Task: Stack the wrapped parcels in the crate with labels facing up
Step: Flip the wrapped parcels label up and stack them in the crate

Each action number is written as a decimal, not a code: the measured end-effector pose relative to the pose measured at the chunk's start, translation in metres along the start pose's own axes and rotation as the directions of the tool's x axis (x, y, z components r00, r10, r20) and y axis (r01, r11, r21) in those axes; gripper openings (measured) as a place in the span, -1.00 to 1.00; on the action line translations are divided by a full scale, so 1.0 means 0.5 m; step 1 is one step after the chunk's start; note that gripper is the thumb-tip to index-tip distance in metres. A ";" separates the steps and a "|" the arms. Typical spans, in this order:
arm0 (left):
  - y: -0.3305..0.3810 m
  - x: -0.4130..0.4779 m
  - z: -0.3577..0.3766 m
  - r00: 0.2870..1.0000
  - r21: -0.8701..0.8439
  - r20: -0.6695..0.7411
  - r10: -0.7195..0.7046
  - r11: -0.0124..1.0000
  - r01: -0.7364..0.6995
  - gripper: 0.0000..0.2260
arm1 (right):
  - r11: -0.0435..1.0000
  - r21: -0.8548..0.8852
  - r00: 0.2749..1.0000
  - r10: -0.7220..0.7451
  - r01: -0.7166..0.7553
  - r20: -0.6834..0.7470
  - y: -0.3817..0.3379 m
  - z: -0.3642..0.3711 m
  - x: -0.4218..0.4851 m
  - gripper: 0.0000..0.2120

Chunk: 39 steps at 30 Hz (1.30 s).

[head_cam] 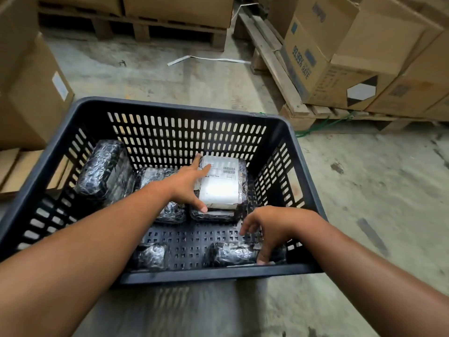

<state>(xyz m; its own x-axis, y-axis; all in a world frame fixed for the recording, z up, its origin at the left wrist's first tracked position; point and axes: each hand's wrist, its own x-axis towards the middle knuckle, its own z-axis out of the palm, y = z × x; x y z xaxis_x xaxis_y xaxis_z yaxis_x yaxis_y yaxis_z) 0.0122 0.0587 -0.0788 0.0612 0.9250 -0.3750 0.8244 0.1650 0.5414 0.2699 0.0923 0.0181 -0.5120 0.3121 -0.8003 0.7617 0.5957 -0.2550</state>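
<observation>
A dark slotted plastic crate (170, 104) stands on the floor below me, with several black shrink-wrapped parcels inside. One parcel with its white label up (222, 188) tops a small stack at the back right. My left hand (192, 183) rests flat against that parcel's left edge, fingers spread and thumb at its near corner. A big parcel (104, 173) leans against the left wall. Behind my left hand lies another parcel (167, 210). My right hand (269, 229) hovers with curled fingers, thumb touching a parcel (233, 255) at the front right. A smaller parcel (150, 255) sits front centre.
Wooden pallets (272, 62) loaded with cardboard boxes (345, 52) stand to the right and at the back. More cardboard boxes (31, 93) stand at the left. A white strap (206, 59) lies on the concrete floor beyond the crate.
</observation>
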 end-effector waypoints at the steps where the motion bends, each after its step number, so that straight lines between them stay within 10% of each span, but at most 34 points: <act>1: 0.000 0.000 0.001 1.000 -0.010 -0.001 0.002 1.000 -0.003 0.25 | 0.999 0.030 1.000 -0.014 0.015 -0.024 0.005 0.003 0.001 -0.29; 6: -0.002 -0.001 0.003 1.000 -0.047 -0.006 0.002 0.999 -0.002 0.24 | 0.989 0.088 0.963 -0.095 0.121 -0.254 0.036 -0.019 0.001 -0.42; 10: 0.005 -0.003 0.001 1.000 -0.041 -0.008 0.007 0.999 -0.007 0.24 | 0.998 -0.040 0.964 -0.051 0.042 -0.262 0.037 -0.006 0.016 -0.05; 20: -0.001 -0.019 0.012 1.000 0.022 0.019 -0.020 1.000 0.020 0.09 | 0.991 -0.134 0.957 -0.048 0.010 -0.286 0.016 0.006 0.025 -0.21; 28: 0.104 -0.110 -0.116 0.984 -0.352 -0.163 0.071 0.927 -0.125 -0.58 | 0.987 -0.006 0.892 -0.147 0.160 -0.429 0.016 -0.118 -0.084 -0.26; 32: 0.164 -0.167 -0.154 0.865 -0.555 -0.486 0.125 0.721 -0.416 -0.31 | 0.962 0.045 0.804 -0.200 0.271 -0.559 0.005 -0.214 -0.174 -0.27; 39: 0.183 -0.189 -0.179 0.749 -0.291 -0.571 0.336 0.771 -0.567 -0.08 | 0.879 0.134 0.665 -0.239 0.458 -0.708 -0.011 -0.257 -0.213 -0.33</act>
<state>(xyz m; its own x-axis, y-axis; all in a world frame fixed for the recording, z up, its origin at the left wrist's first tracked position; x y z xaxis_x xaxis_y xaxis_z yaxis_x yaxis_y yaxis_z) 0.0313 0.0169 0.0735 0.0016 0.9439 0.3303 0.4373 -0.2977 0.8486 0.2691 0.1506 0.1745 -0.8033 0.5892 -0.0867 0.4878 0.5674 -0.6634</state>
